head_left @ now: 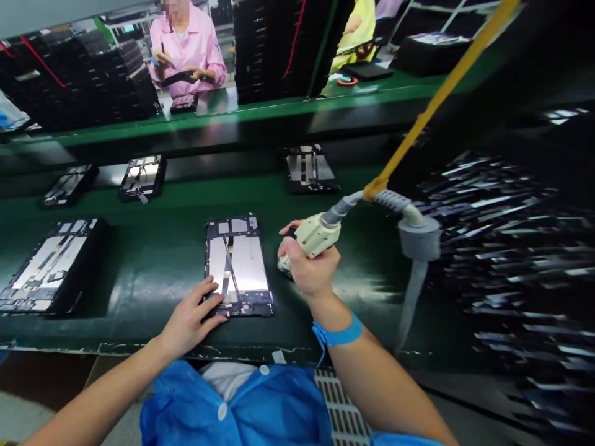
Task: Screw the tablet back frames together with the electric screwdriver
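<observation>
An opened tablet (248, 257) lies flat in front of me, its silvery inside, ribbon cables and dark circuit boards facing up. My left hand (191, 319) rests at its lower left edge, fingers spread and touching it. To the tablet's right, my right hand (312, 267) is wrapped round a cream handheld tool (318, 234). The tool's nose points down to the left, apart from the tablet, and its exact kind is unclear. From its back runs a grey cable (351, 201), tied to a yellow strap (418, 124) and carrying a grey cylinder (419, 238).
A thicker stack of opened tablets (51, 266) lies left on the green bench (158, 248). More tablets (142, 176) sit farther back. Dark stacked parts (502, 235), blurred, rise at right. Beyond a raised green ledge (223, 105), a person in pink (204, 43) holds a dark panel.
</observation>
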Motion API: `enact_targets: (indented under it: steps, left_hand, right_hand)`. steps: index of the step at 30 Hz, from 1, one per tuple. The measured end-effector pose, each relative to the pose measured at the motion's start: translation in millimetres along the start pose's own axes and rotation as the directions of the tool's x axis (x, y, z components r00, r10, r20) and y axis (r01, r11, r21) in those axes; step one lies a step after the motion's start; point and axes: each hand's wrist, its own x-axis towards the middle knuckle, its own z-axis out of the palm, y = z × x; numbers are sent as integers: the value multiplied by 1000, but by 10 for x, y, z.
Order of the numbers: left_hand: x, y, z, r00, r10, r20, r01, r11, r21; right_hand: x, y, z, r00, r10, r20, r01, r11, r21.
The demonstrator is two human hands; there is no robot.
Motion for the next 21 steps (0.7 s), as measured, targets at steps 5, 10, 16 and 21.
enact_targets:
  steps: [5,10,16,21]
  left_hand:
    - [133,170,52,994,110,-26,-106,989,100]
    - [352,88,295,956,285,-67,-277,955,104]
    - [397,-8,422,957,284,-66,-275,954,117]
    - [345,8,444,955,296,-33,-292,952,94]
  right_hand:
    - [8,-57,-21,998,62,-32,-62,998,9]
    - [115,24,-88,993,115,-19,-117,990,-73]
    - [171,88,-106,995,95,-17,-96,991,-89]
    - [154,37,-98,996,80,-28,-83,990,-116]
